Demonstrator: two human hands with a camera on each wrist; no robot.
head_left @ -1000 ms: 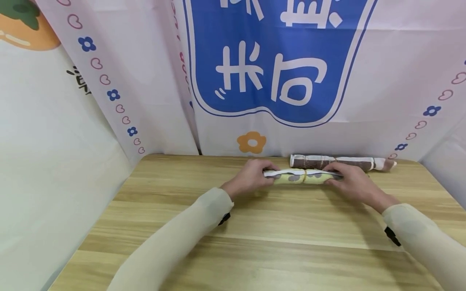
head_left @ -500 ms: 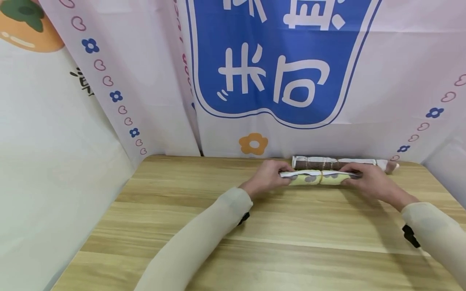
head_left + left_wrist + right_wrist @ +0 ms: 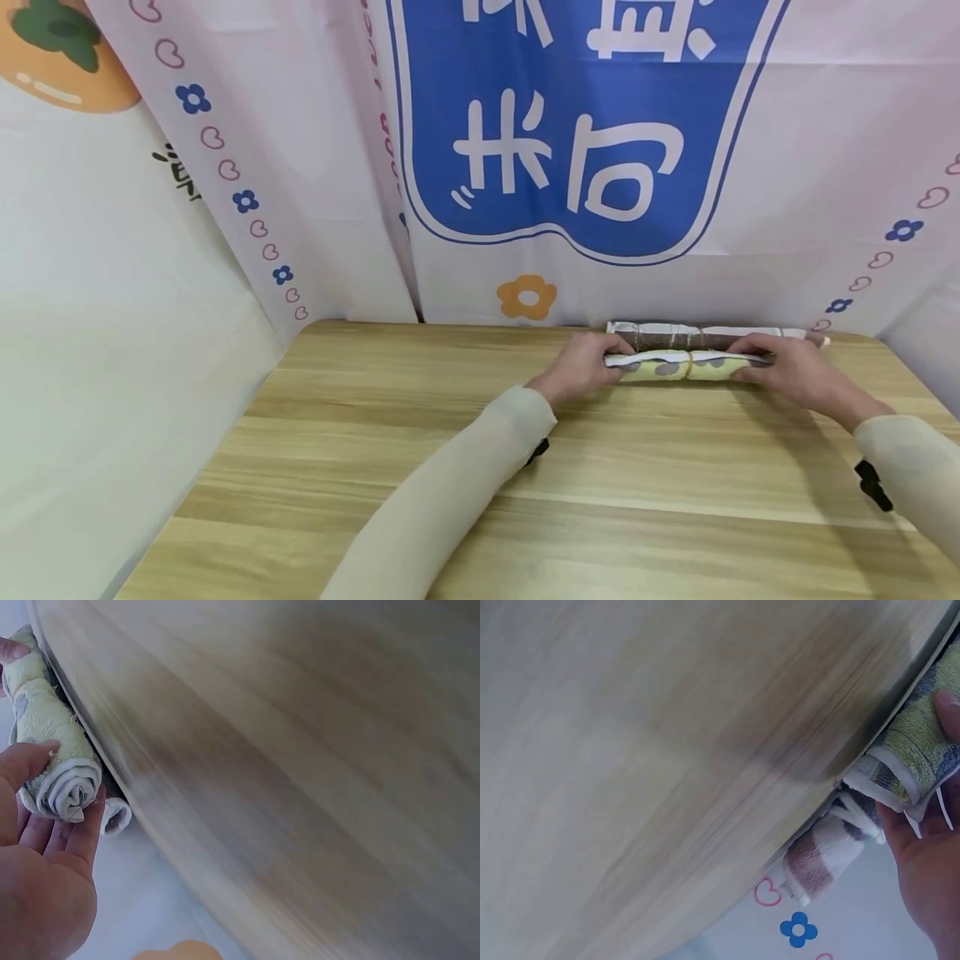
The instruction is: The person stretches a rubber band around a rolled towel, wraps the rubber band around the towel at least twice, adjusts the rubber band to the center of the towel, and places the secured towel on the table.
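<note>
A rolled-up yellow towel [image 3: 660, 369] with grey spots and a white edge lies level near the back of the table, a thin tan band [image 3: 689, 365] round its middle. My left hand [image 3: 583, 365] grips its left end, thumb on the near side and fingers beyond. At the other end, my right hand [image 3: 801, 373] holds it the same way. The left wrist view shows the roll's spiral end [image 3: 73, 791] between thumb and fingers. Just behind it lies a second rolled towel [image 3: 652, 337], brown and white, partly hidden by the yellow roll and my right hand.
The wood-grain table [image 3: 420, 467] reaches back to a white printed cloth [image 3: 465, 283] hanging behind it. The brown roll sits along the back edge, against that cloth. Another hanging cloth [image 3: 135, 350] stands at the left side.
Both hands have carried the yellow towel to the right, so it now lies more squarely in front of the brown roll. The brown roll has stayed at the back edge.
</note>
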